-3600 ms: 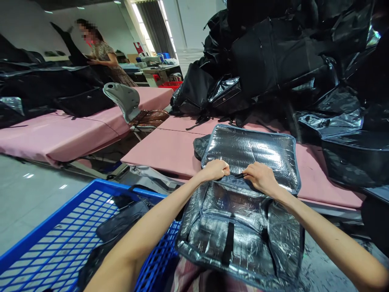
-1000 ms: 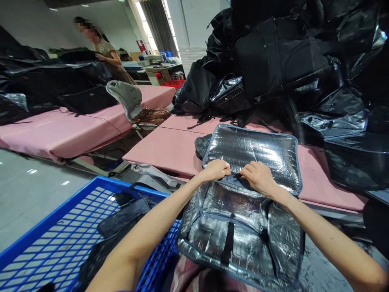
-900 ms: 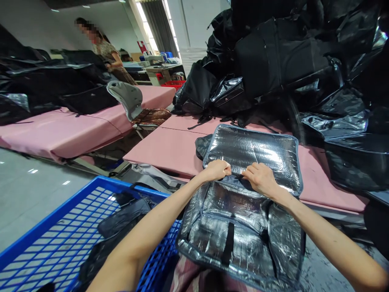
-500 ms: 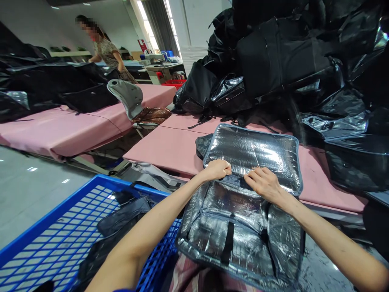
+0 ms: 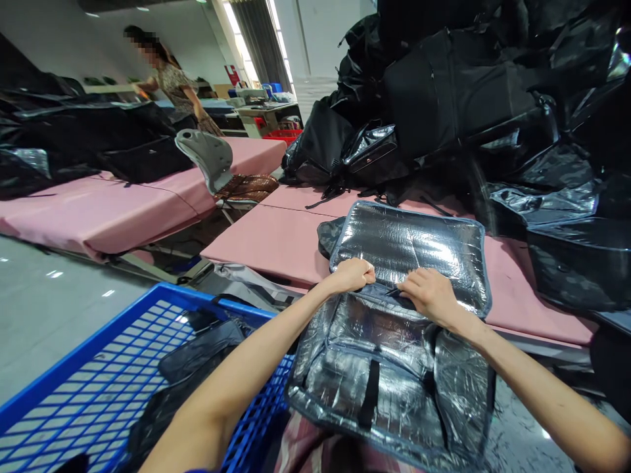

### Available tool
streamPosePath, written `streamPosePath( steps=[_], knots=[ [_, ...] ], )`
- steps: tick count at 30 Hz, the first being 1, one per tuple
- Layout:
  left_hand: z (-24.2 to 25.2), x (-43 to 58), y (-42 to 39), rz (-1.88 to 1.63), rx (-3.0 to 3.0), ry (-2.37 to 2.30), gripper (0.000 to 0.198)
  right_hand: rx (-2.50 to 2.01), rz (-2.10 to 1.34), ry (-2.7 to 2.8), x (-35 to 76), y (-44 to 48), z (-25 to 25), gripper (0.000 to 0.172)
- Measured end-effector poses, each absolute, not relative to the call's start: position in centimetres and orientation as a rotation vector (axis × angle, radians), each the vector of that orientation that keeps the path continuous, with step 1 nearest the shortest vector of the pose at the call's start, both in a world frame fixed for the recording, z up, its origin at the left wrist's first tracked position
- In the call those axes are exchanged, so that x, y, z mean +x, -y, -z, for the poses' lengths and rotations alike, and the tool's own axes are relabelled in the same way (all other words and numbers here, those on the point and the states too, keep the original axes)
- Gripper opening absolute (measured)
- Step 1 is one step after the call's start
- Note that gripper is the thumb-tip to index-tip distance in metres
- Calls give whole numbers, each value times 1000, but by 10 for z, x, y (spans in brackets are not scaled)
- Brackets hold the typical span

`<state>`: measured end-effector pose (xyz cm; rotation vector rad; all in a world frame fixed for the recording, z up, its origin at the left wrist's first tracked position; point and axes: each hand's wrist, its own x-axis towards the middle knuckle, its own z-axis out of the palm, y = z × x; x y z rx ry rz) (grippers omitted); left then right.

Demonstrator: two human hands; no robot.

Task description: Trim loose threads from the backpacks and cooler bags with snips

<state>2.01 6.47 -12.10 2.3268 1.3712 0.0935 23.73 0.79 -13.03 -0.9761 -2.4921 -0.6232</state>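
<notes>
An insulated bag with a crinkled silver foil lining lies open, its body toward me over my lap. Its foil-lined lid is folded back flat onto the pink table, with dark binding round the edge. My left hand is closed in a fist on the bag at the left part of the fold between lid and body. On the right part of that fold, my right hand has its fingers pinched together. A thin dark piece shows at its fingertips; what it is, I cannot make out.
A blue plastic crate with dark bags inside stands at my left. Black bags are piled high on the pink table. Behind are a grey chair, a second pink table and a person.
My right hand has lifted slightly and its fingers have drawn together at the fold. The left hand stays put. The person in the background has moved an arm.
</notes>
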Motion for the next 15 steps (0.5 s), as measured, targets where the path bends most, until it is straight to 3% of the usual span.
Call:
streamPosePath(
  steps=[10, 15],
  knots=[
    [120, 21, -65, -75, 2338, -1388, 20, -913, 865, 2533, 232, -7, 128, 23],
    [119, 21, -63, -84, 2333, -1388, 19, -1023, 534, 2568, 233, -13, 129, 19]
  ],
)
